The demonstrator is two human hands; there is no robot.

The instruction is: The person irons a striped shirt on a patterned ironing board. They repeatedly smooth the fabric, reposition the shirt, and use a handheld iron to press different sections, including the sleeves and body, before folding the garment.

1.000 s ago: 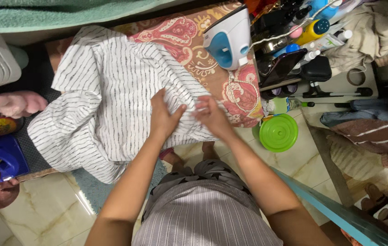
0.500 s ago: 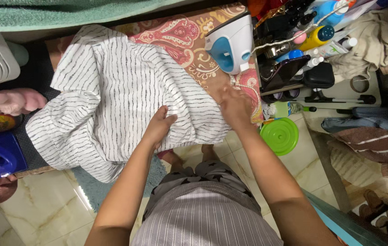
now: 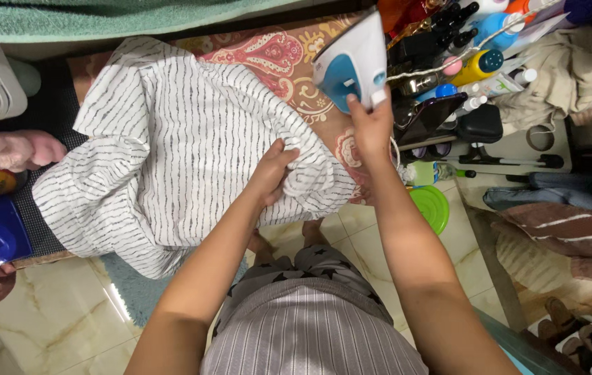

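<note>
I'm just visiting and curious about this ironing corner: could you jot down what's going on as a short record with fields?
Left hand: the left hand grips a bunched fold of the striped white shirt
Right hand: the right hand is on the heel of the blue and white iron
Iron: tilted up on its heel, at the shirt's right edge
Surface: patterned red cloth under the shirt
Nearby: green round lid on the floor; bottles on a crowded shelf at right
</note>
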